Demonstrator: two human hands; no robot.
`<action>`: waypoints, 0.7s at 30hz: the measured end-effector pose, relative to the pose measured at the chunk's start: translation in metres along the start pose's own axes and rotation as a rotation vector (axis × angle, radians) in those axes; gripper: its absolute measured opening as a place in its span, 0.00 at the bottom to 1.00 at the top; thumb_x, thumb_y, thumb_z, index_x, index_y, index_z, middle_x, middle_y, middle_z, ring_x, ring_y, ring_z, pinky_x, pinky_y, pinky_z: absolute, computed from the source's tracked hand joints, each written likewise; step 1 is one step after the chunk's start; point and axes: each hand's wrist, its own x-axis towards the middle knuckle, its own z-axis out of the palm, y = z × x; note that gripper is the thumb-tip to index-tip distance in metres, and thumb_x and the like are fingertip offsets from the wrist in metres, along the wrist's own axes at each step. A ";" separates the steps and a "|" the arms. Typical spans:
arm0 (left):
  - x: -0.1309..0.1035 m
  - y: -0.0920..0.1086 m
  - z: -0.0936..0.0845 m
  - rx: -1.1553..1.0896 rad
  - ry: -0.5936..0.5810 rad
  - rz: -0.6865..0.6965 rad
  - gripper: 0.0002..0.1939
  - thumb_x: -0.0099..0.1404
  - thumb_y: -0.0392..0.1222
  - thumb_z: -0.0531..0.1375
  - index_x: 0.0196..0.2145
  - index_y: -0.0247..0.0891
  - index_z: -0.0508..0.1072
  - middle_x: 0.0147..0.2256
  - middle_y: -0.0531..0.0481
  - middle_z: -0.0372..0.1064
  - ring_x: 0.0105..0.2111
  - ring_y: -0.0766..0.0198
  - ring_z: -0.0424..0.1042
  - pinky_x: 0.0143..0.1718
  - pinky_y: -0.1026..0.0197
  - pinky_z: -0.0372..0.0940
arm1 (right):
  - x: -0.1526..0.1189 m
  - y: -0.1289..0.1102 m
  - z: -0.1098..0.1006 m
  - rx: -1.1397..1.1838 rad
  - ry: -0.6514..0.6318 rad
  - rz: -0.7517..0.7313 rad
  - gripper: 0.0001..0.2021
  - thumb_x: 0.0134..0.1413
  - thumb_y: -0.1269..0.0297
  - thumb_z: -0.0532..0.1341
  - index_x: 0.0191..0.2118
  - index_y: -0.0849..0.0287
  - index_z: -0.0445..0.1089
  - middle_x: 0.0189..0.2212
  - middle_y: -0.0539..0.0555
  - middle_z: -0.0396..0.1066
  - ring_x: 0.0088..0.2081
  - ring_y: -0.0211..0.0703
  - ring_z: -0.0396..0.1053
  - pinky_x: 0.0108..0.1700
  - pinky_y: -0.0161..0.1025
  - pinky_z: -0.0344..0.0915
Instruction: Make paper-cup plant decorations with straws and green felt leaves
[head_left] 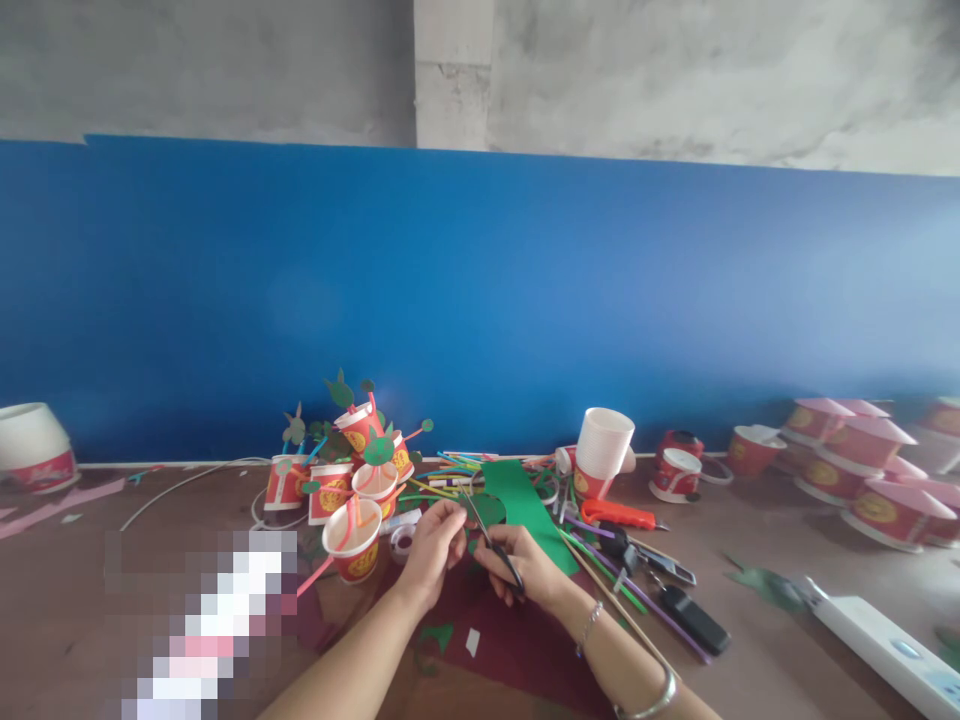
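My right hand (521, 568) is closed on a pair of scissors (508, 566) with black handles, the blades pointing up and away to the left. Just to the left, my left hand (435, 550) is closed with thumb and fingers together; whatever it may hold is too small to make out. A dark green paper piece (489, 509) lies just beyond the blades. Behind my right hand stretches a bright green paper strip (529, 505). Green scraps (437, 637) and a white scrap (472, 642) lie below my hands, near dark red paper (510, 650).
Red-and-white paper cups (351, 545) with straws and green cutouts stand left. To the right are stacked white cups (604, 440), an orange cutter (619, 514), keys with a black fob (694, 618) and a white box (889, 650). Pink-topped cups (892, 510) stand far right. A blue panel (480, 300) closes the back.
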 end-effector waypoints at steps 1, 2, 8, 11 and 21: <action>0.000 0.000 0.000 0.000 0.001 -0.004 0.14 0.55 0.50 0.60 0.25 0.38 0.62 0.12 0.62 0.52 0.12 0.75 0.47 0.15 0.70 0.40 | 0.000 0.000 0.000 -0.003 0.002 0.002 0.18 0.46 0.48 0.61 0.26 0.60 0.61 0.11 0.44 0.62 0.10 0.29 0.55 0.11 0.25 0.46; 0.000 0.000 0.000 0.000 0.003 -0.008 0.14 0.54 0.50 0.60 0.25 0.38 0.62 0.12 0.62 0.53 0.12 0.74 0.47 0.15 0.70 0.40 | 0.000 -0.001 0.000 -0.005 0.002 0.003 0.19 0.45 0.48 0.61 0.26 0.60 0.61 0.11 0.44 0.62 0.09 0.29 0.55 0.11 0.25 0.45; -0.001 0.002 0.001 -0.014 0.005 -0.017 0.13 0.54 0.49 0.60 0.25 0.38 0.62 0.11 0.62 0.53 0.12 0.75 0.48 0.15 0.70 0.40 | -0.001 -0.003 -0.001 -0.013 -0.005 0.010 0.18 0.46 0.48 0.61 0.26 0.60 0.62 0.10 0.44 0.62 0.09 0.29 0.55 0.10 0.25 0.45; -0.001 0.003 0.001 -0.025 0.009 -0.015 0.14 0.54 0.49 0.60 0.25 0.39 0.61 0.11 0.62 0.53 0.12 0.75 0.48 0.14 0.70 0.40 | -0.002 -0.003 -0.001 -0.009 -0.005 0.009 0.17 0.47 0.50 0.61 0.26 0.60 0.62 0.10 0.44 0.62 0.09 0.29 0.55 0.10 0.25 0.45; 0.000 0.000 0.000 -0.007 0.019 0.022 0.14 0.57 0.50 0.59 0.25 0.39 0.59 0.11 0.62 0.52 0.12 0.75 0.48 0.14 0.71 0.40 | 0.000 0.000 0.000 0.000 -0.008 0.011 0.16 0.46 0.52 0.61 0.26 0.60 0.62 0.10 0.44 0.62 0.09 0.29 0.56 0.11 0.25 0.47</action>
